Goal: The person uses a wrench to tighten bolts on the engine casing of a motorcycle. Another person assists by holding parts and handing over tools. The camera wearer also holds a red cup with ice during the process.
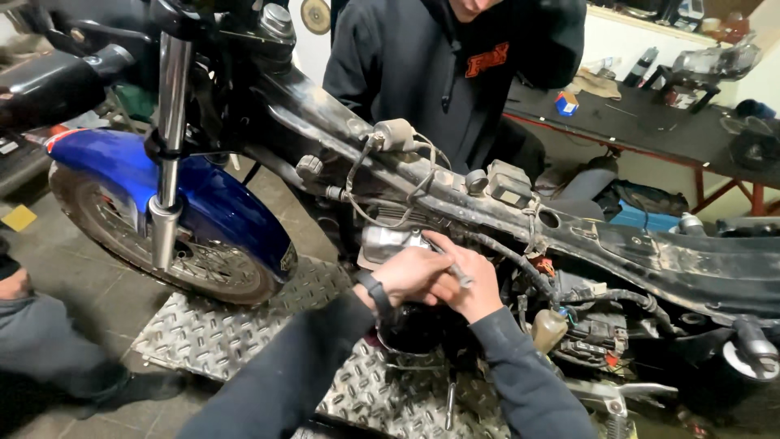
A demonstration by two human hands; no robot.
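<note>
At the far left, the motorcycle's front wheel (175, 244) under its blue fender (203, 191) stands on a diamond-plate lift platform (236, 333). Moving right, my left hand (406, 275), a dark watch on the wrist, is curled closed beside the silver engine cover (386, 242) and presses against my right hand. My right hand (471, 284) is clamped shut around a slim metal tool (451, 264), which I take to be a screwdriver or small wrench; its tip points up and left at the engine cover, just below the bare black frame (650, 252). The tool looks rigid, light and smooth, so it probably slips when greasy; it is best gripped around the lower shaft, as I do now. Farther right, hoses and wiring hang under the frame. Behind the bike, another person in a dark hoodie (439, 65) leans in, with a cluttered table (650, 130) beyond.
</note>
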